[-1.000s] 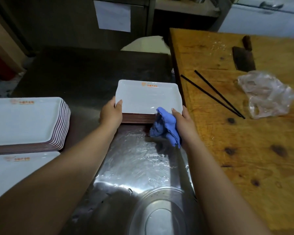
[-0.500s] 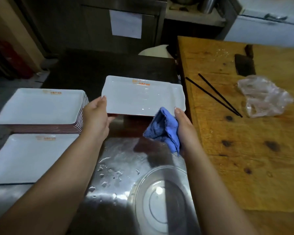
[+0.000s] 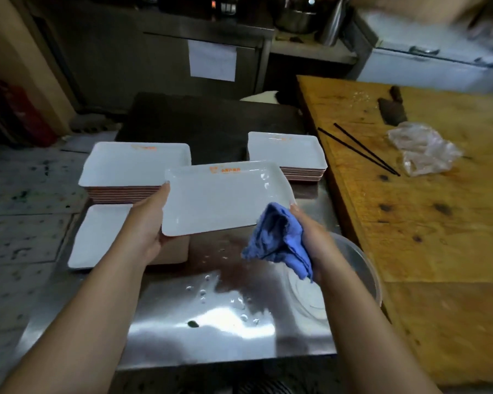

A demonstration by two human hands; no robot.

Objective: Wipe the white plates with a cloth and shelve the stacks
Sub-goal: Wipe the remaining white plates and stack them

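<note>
— Where's your plate?
— Your left hand point(image 3: 147, 223) pinches the glossy white rectangular plate point(image 3: 225, 197) by its left edge, above the wet steel tabletop point(image 3: 211, 317).
— The other grip?
— Your right hand point(image 3: 310, 237) clutches the crumpled blue cloth point(image 3: 276, 240) at the plate's near-right corner. Stacks point(image 3: 288, 155) sit beyond.

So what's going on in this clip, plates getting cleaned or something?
Yes. A person at a wet steel counter holds one white rectangular plate above it. The left hand grips the plate's left edge, and the right hand holds a bunched blue cloth at its near right corner. Other plates sit in stacks: one at the back right, two to the left. Nothing is shelved yet in this view.
</note>
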